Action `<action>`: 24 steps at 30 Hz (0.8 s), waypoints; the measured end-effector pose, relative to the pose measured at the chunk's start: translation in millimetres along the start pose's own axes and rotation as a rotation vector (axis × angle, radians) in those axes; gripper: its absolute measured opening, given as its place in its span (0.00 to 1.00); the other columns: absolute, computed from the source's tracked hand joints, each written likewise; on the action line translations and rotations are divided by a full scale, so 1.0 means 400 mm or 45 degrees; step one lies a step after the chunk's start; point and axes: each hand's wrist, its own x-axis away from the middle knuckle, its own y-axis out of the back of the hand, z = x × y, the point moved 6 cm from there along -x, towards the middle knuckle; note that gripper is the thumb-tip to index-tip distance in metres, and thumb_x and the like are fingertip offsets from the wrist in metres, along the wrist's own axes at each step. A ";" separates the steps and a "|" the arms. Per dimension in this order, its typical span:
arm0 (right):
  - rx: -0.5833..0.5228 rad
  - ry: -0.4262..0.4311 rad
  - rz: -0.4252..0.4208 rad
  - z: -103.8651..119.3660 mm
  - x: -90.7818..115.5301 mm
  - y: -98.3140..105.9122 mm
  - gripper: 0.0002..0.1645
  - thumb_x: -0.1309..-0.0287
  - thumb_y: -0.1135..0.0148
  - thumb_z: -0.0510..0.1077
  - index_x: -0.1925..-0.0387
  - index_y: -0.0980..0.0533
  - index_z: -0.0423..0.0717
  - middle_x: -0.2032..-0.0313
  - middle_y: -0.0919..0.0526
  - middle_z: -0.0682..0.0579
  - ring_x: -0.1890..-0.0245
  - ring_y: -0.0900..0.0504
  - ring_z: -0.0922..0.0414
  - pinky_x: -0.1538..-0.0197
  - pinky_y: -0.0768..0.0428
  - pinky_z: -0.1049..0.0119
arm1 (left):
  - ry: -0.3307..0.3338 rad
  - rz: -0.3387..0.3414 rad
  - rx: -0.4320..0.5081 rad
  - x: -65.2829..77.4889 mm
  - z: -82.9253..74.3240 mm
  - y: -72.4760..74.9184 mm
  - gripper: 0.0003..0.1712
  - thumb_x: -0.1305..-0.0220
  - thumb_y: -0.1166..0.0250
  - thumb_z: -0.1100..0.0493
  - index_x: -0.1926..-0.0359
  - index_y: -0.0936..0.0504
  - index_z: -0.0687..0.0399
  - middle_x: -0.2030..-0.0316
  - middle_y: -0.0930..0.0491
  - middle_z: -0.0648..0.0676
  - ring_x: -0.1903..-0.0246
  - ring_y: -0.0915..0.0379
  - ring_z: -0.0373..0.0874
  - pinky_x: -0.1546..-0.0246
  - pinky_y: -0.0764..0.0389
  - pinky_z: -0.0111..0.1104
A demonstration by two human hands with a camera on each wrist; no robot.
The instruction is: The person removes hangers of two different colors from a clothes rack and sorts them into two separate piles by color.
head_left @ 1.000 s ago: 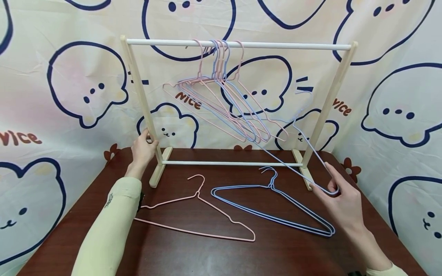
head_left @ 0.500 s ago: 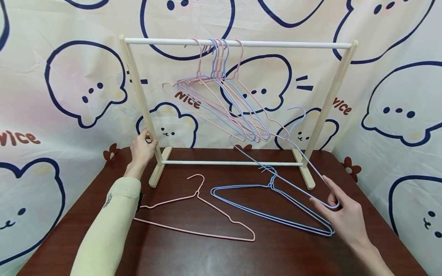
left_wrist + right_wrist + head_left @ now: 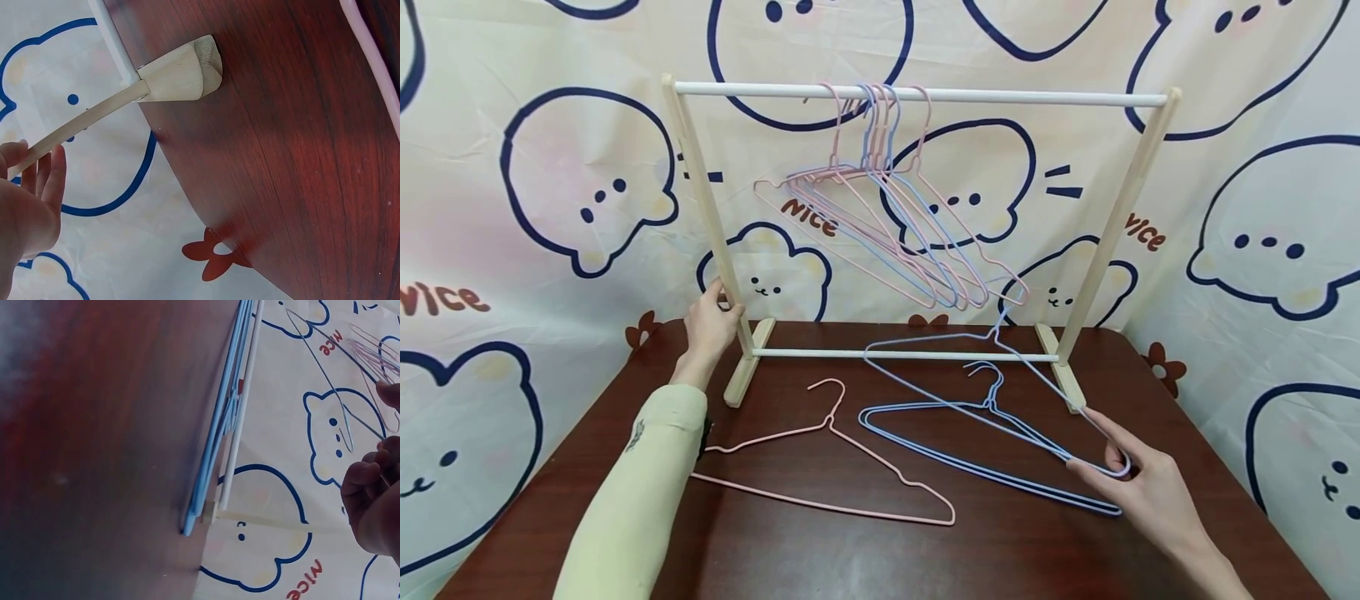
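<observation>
right hand [image 3: 1150, 492]: fingers partly spread, pinching blue wire hanger [image 3: 1051, 384] by one end, 4 o'clock | left hand [image 3: 710, 327]: fingers closed on wooden rack upright [image 3: 703, 196], 9 o'clock | risk: one-end pinch could let it twist, snagging stacked blue hangers [image 3: 970, 470], 5 o'clock; contact unclear

One clothes rack [image 3: 1125, 208], one tabletop [image 3: 820, 554], two hands [image 3: 710, 327] [image 3: 1153, 483], one held blue hanger [image 3: 996, 334], two lying blue hangers [image 3: 991, 403], one lying pink hanger [image 3: 831, 422], at least five hung hangers [image 3: 887, 172]
</observation>
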 end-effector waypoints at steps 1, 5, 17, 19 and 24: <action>0.002 -0.023 0.027 -0.006 0.003 -0.002 0.34 0.52 0.22 0.45 0.41 0.23 0.63 0.76 0.36 0.59 0.81 0.41 0.66 0.77 0.40 0.69 | 0.002 0.001 0.000 -0.001 0.000 0.001 0.29 0.29 0.41 0.59 0.29 0.33 0.51 0.44 0.22 0.67 0.53 0.21 0.66 0.42 0.32 0.59; 0.009 -0.134 0.132 -0.033 0.012 -0.006 0.33 0.49 0.24 0.51 0.40 0.24 0.64 0.76 0.36 0.60 0.80 0.40 0.64 0.77 0.39 0.66 | 0.011 0.001 0.003 -0.003 0.000 0.002 0.29 0.29 0.41 0.59 0.29 0.33 0.50 0.44 0.22 0.66 0.52 0.21 0.66 0.43 0.31 0.58; -0.076 -0.418 0.463 -0.121 0.018 -0.016 0.37 0.44 0.30 0.60 0.34 0.29 0.61 0.74 0.35 0.58 0.78 0.38 0.61 0.77 0.37 0.64 | 0.000 0.009 -0.003 -0.001 -0.005 0.002 0.29 0.30 0.41 0.60 0.29 0.33 0.51 0.44 0.22 0.67 0.52 0.21 0.66 0.41 0.32 0.59; -0.089 -0.454 0.513 -0.134 0.017 -0.020 0.38 0.44 0.31 0.61 0.33 0.30 0.60 0.74 0.35 0.57 0.78 0.38 0.61 0.77 0.37 0.63 | -0.005 0.006 0.003 0.000 -0.007 0.002 0.30 0.30 0.41 0.60 0.29 0.33 0.50 0.44 0.22 0.67 0.52 0.21 0.66 0.41 0.33 0.59; -0.104 -0.518 0.644 -0.157 0.019 -0.032 0.39 0.43 0.32 0.60 0.32 0.31 0.57 0.73 0.33 0.55 0.77 0.37 0.63 0.78 0.36 0.65 | 0.004 0.009 0.000 0.000 -0.007 0.002 0.30 0.30 0.40 0.61 0.29 0.33 0.50 0.43 0.22 0.67 0.52 0.20 0.66 0.40 0.32 0.59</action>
